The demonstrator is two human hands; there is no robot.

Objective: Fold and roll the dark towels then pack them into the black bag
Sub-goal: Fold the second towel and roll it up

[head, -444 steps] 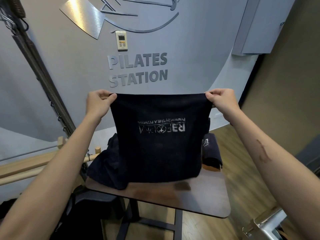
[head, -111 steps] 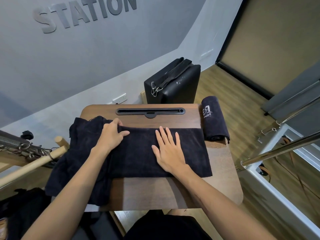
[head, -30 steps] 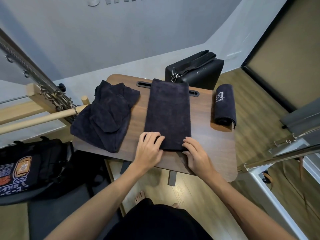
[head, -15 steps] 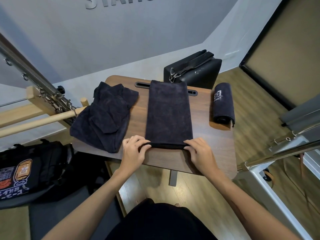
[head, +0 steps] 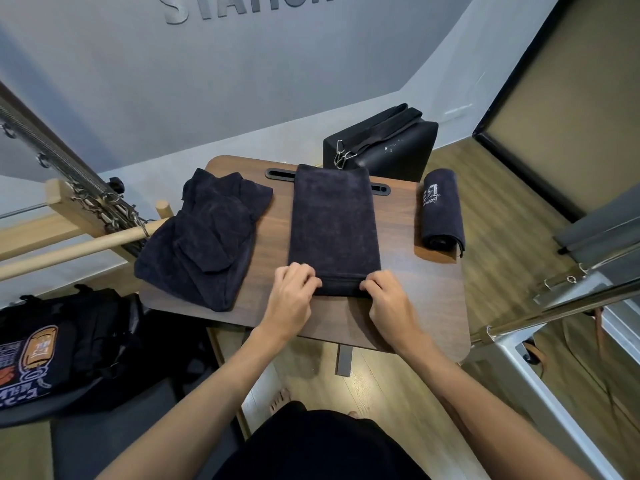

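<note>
A dark folded towel [head: 334, 223] lies lengthwise down the middle of the brown table [head: 415, 299], its near end turned into a small roll. My left hand [head: 292, 294] and my right hand [head: 388, 301] grip that rolled end, one at each corner. A finished rolled towel [head: 441, 211] with a white logo lies at the table's right edge. A heap of loose dark towels [head: 204, 237] covers the table's left side and hangs over its edge. Beyond the table's far edge stands the black bag [head: 384, 147] with a strap on top.
A wooden bar [head: 79, 247] with metal springs and chains juts in from the left. A dark backpack [head: 52, 344] with a printed patch lies lower left. Metal frame rails [head: 554, 313] stand close on the right. The grey wall rises behind.
The towel went from held up, to flat crosswise, to lengthwise. In the last second my fingers curled its near end over, and the roll has since grown slightly.
</note>
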